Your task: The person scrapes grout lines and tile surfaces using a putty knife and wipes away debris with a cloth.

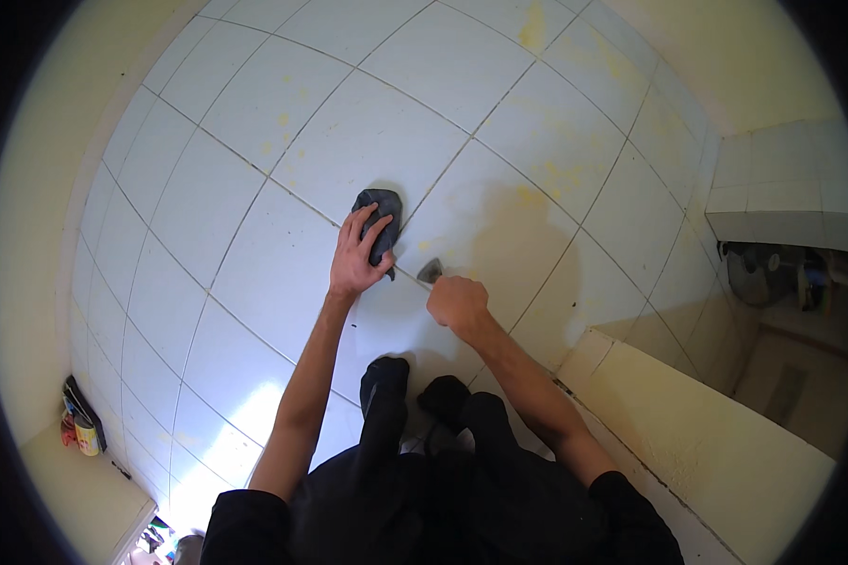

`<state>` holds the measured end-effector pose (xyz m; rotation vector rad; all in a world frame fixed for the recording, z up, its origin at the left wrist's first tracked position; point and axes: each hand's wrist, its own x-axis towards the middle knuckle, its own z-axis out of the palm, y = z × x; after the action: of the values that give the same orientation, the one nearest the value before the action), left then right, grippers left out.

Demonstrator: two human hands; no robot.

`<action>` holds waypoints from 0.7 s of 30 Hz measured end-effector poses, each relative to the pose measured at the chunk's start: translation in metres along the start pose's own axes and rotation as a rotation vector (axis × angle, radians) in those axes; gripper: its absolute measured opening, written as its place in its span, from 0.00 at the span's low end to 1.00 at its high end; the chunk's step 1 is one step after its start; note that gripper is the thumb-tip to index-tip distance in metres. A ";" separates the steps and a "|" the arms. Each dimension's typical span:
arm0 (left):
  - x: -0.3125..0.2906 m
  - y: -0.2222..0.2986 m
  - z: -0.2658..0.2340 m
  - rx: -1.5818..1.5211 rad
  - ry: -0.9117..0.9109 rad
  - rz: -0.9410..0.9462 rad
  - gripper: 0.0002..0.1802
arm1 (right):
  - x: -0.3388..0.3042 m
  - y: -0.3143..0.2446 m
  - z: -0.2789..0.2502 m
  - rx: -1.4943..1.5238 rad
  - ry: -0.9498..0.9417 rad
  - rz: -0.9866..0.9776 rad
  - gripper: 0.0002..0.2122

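On the pale tiled floor (367,122) lies a dark grey folded cloth (389,203), its far end showing beyond my fingers. My left hand (356,259) grips and presses on this cloth, fingers curled over it and thumb along its right side. My right hand (460,303) is closed in a fist round the handle of a small scraper (430,271). The handle is hidden in the fist. The scraper's grey, wedge-shaped blade points toward the cloth, low over or touching the floor near a tile joint. A short gap separates blade and cloth.
Yellow stains (561,177) mark several tiles ahead and to the right. My dark-clad feet (386,377) are just below my hands. A low pale ledge (697,414) runs along the right, with dark equipment (763,273) beyond. A yellow can (87,436) stands against the left wall.
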<state>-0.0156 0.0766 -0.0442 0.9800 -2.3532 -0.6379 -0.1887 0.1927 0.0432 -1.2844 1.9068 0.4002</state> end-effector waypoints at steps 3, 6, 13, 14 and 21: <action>0.004 0.003 0.003 -0.013 0.002 0.006 0.35 | 0.014 0.006 0.001 0.062 0.116 -0.002 0.13; -0.001 0.000 0.001 -0.014 0.003 0.003 0.35 | 0.005 -0.002 -0.002 0.003 0.034 0.016 0.13; 0.002 0.000 0.001 -0.005 0.011 0.010 0.35 | 0.015 -0.004 0.003 0.032 0.138 -0.021 0.14; 0.002 0.000 0.001 -0.005 0.009 0.010 0.35 | 0.015 -0.004 0.005 -0.008 0.094 -0.006 0.14; 0.001 0.002 0.001 -0.008 0.001 0.001 0.35 | 0.017 0.001 0.001 -0.083 0.098 -0.025 0.15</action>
<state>-0.0179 0.0777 -0.0436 0.9753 -2.3487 -0.6458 -0.1922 0.1832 0.0292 -1.4038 1.9719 0.4136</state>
